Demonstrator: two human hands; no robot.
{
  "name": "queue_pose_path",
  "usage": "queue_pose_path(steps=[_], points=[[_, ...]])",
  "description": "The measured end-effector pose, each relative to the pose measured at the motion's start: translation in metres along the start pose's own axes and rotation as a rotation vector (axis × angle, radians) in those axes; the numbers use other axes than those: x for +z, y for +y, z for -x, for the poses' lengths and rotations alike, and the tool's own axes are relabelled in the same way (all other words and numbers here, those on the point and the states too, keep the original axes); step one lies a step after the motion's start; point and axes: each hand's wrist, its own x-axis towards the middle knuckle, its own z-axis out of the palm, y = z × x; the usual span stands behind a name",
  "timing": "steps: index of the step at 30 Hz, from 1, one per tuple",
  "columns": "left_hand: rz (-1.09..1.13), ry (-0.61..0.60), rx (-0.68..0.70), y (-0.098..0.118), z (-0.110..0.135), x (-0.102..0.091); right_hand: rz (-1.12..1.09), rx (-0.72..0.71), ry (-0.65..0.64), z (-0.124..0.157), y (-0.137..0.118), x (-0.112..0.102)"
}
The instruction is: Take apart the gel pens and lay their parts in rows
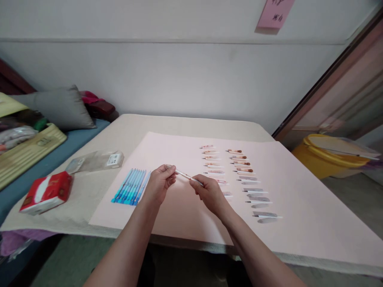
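Pen [183, 174], slim and whitish with reddish marks, hangs above the pink sheet [185, 217], bridging the gap between the hands and sloping down to the right. The left hand [161, 182] pinches its far, left end; the right hand [208, 192] grips its near, right end, with a short tip jutting past the fingers. Both hands are thus closed on it, apart from each other. Left of them lies a row of blue pens [130, 188]; to the right, pen parts [248, 163] lie in two columns.
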Motion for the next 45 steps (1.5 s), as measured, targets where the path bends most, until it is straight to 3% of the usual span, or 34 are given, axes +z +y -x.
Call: queue_pose_path(steps=[3, 9, 16, 19, 35, 39, 45], points=[[-0.036, 0.039, 0.014, -0.001, 0.000, 0.000, 0.001, 0.002, 0.002, -0.001, 0.001, 0.001], [0.063, -0.092, -0.034, 0.004, 0.003, 0.002, -0.107, 0.041, 0.006, -0.001, 0.002, 0.001], [-0.013, 0.030, 0.042, 0.004, 0.002, 0.005, -0.618, 0.205, 0.044, -0.003, 0.004, 0.001], [0.015, 0.077, 0.062, 0.004, 0.001, 0.005, -0.705, 0.222, 0.095, -0.006, 0.007, -0.001], [0.259, 0.189, 0.015, 0.004, -0.005, -0.004, -0.830, 0.181, 0.342, -0.014, 0.012, -0.028], [0.220, 0.122, -0.005, -0.003, -0.001, 0.002, -0.815, 0.195, 0.379, -0.014, 0.011, -0.019], [0.170, 0.026, -0.040, -0.017, 0.006, 0.016, -0.605, 0.160, 0.280, -0.008, 0.007, 0.001]])
